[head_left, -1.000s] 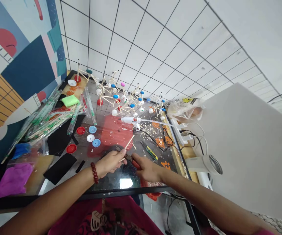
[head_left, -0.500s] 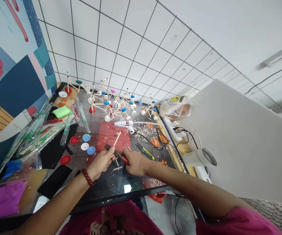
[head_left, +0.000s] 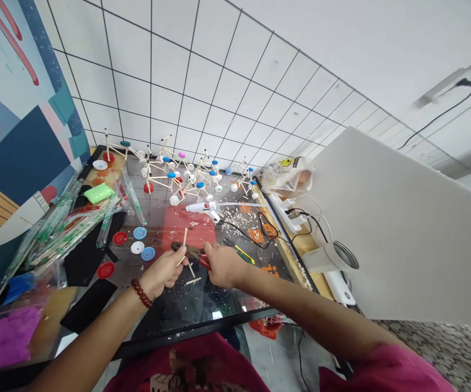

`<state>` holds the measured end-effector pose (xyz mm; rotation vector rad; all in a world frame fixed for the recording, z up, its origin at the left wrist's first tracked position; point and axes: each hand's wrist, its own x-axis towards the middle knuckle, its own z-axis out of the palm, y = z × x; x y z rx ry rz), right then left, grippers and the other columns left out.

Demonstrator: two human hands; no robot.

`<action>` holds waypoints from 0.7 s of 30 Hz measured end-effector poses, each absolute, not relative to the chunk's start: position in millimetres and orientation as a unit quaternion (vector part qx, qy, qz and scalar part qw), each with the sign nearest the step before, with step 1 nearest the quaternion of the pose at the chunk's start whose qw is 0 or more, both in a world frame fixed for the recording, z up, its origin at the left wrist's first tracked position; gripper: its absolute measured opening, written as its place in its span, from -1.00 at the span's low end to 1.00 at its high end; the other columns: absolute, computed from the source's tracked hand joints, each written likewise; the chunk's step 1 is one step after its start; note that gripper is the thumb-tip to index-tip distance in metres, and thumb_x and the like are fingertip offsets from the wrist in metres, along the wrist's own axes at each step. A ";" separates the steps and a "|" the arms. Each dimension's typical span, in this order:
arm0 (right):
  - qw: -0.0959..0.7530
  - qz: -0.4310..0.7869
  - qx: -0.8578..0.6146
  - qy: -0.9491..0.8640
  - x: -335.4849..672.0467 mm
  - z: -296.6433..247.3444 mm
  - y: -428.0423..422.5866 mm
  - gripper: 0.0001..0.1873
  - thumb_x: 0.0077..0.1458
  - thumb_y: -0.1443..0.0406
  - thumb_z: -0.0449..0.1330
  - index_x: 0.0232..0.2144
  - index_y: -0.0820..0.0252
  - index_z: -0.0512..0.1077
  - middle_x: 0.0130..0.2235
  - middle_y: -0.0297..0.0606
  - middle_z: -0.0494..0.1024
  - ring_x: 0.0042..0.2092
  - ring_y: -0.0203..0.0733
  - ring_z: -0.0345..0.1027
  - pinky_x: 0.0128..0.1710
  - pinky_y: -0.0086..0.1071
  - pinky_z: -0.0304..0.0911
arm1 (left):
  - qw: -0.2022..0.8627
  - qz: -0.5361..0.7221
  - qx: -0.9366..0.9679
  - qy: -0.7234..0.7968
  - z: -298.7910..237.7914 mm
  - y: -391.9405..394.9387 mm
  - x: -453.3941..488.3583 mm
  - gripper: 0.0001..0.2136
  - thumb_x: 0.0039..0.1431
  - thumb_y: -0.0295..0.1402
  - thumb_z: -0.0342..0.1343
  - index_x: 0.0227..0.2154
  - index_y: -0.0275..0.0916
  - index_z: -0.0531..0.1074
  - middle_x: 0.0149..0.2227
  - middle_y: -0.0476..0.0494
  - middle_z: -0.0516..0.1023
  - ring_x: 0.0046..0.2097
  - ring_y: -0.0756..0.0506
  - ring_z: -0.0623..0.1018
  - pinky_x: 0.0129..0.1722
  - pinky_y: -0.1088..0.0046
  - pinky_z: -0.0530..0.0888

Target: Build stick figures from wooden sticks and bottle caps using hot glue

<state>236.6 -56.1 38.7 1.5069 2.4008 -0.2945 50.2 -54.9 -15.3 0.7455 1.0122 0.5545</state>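
Note:
My left hand (head_left: 162, 272) pinches a thin wooden stick (head_left: 183, 243) that points up and away over the glass table (head_left: 186, 310). My right hand (head_left: 224, 264) is closed around the red handles of a pair of pliers (head_left: 192, 253), whose dark jaws meet the stick just beside my left fingertips. Short cut pieces of stick (head_left: 193, 280) lie on the glass under both hands. A bead bracelet (head_left: 141, 293) circles my left wrist.
Stick-and-cap models (head_left: 186, 175) stand at the back by the tiled wall. A white glue gun (head_left: 202, 207) lies before them. Loose bottle caps (head_left: 138, 243), stick packets (head_left: 69, 228), green clay (head_left: 100, 191) and black sheets (head_left: 86, 260) sit left. A power strip (head_left: 288, 215) and white board (head_left: 390, 228) stand right.
The stick in my left hand has swung from leaning right to nearly upright, and looks shorter. Cut pieces now lie under my hands. The view has tilted slightly.

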 end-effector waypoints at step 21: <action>0.052 -0.344 0.500 0.793 267.1 60.8 -72.1 -0.60 -0.15 0.41 0.11 -0.16 0.19 0.23 -0.27 -0.24 0.45 -0.30 -0.16 0.30 -0.34 -0.36 0.10 | 0.591 0.489 0.415 0.489 6.9 -48.3 39.5 -0.59 -0.11 -0.02 0.36 -0.38 -0.25 0.46 -0.63 0.14 0.28 -0.61 0.09 0.23 -0.63 0.60 0.18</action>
